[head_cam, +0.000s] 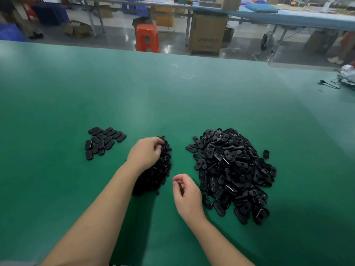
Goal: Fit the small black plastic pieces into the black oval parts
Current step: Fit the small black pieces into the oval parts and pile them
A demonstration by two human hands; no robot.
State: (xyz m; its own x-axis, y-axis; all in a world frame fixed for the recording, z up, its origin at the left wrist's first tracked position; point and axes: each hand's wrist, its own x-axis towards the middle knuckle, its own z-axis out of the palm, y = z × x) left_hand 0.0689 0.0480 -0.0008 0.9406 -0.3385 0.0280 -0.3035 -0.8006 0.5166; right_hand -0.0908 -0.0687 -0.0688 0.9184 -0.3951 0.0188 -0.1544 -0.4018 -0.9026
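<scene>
Both hands at the piles on the green table [172,93].
Our left hand [145,151] hides part of the heap of small black pieces [157,173]; fingers curl into its far end, prob. pinching a piece, but we can't make out which. Right hand [187,194] hovers w/ fingers loosely curled, holding nothing. Big pile of oval parts [232,173] sits right; a small group of ovals [103,142] lies left.

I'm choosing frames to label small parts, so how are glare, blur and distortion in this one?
Head view: broad soft glare washes the green table beyond the piles; the pile of small black pieces merges into one dark mass, softly blurred like the left hand; the pile of oval parts is sharper, with glints; wide-angle distortion bends the table's far edge.
</scene>
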